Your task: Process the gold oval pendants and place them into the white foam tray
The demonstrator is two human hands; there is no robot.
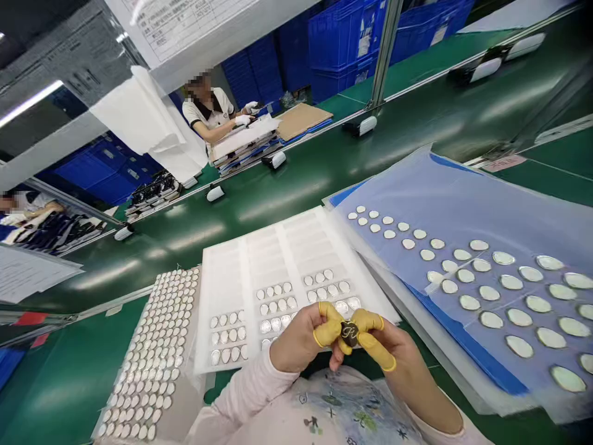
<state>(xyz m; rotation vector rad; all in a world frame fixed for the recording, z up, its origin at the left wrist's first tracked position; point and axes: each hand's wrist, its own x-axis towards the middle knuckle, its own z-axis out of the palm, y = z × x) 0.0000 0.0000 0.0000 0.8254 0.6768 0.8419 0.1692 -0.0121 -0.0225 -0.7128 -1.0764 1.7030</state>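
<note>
Both my hands meet low in the middle, pinching one small round dark badge (349, 333) with a light script letter on it. My left hand (301, 337) grips it from the left, my right hand (389, 349) from the right. Yellow rubber finger cots cover the thumbs and forefingers. Just beyond the hands lies a white sheet (278, 247) with rows of small silvery discs. A blue sheet (463, 204) to the right carries several larger pale oval discs. A pad (157, 346) packed with small white oval pieces lies at the left.
A dark green conveyor belt (287, 179) runs across behind the sheets, with white guide blocks along its far edge. Beyond it a seated person (208, 111) in white gloves handles stacked sheets. Blue crates (343, 37) stand at the back. Another person (23, 207) sits at far left.
</note>
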